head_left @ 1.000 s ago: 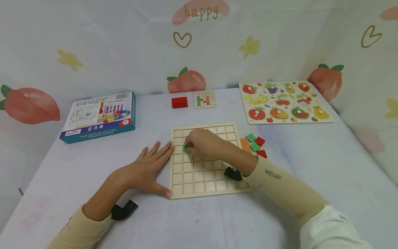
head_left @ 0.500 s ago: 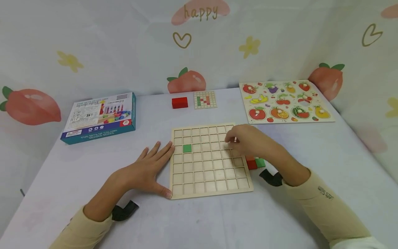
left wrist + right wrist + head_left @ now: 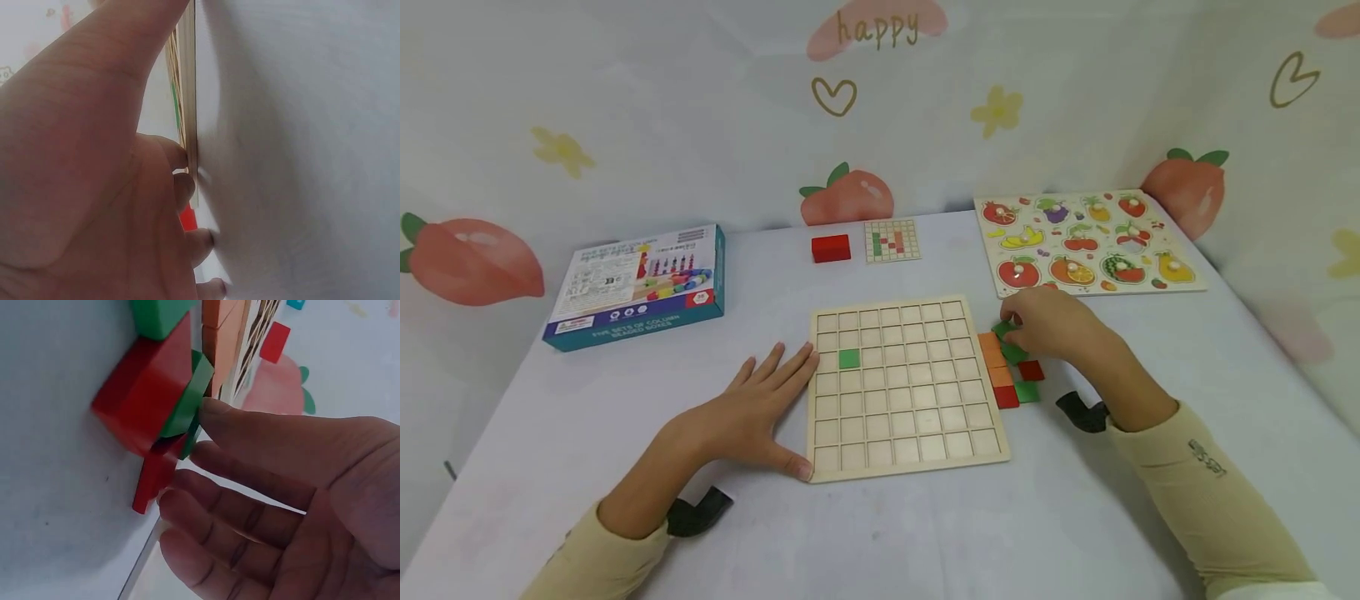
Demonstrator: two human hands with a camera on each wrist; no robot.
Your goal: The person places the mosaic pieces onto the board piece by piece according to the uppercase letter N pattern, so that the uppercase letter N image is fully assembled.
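Observation:
A wooden grid board (image 3: pixel 917 417) lies on the table with one green tile (image 3: pixel 849 358) in a cell near its upper left. My left hand (image 3: pixel 748 417) is spread flat on the table, its fingertips and thumb against the board's left edge; in the left wrist view these fingers (image 3: pixel 181 187) rest along that edge. Right of the board, my right hand (image 3: pixel 1056 325) pinches at a green square tile (image 3: pixel 187 403) among loose tiles, thumb and index finger at its sides. Red tiles (image 3: pixel 150 394) lie close by. Orange tiles (image 3: pixel 996 358) sit beside the board's right edge.
At the back stand a red block (image 3: pixel 831 248) and a small card with a coloured grid pattern (image 3: pixel 892 242). A fruit peg puzzle (image 3: pixel 1090 246) lies at the back right, a boxed bead set (image 3: pixel 636 283) at the back left. A patterned cloth (image 3: pixel 700 117) hangs behind.
My right hand has let go of the green tile in the board's cell and moved right, off the board, to the loose tiles. The left hand stays in place.

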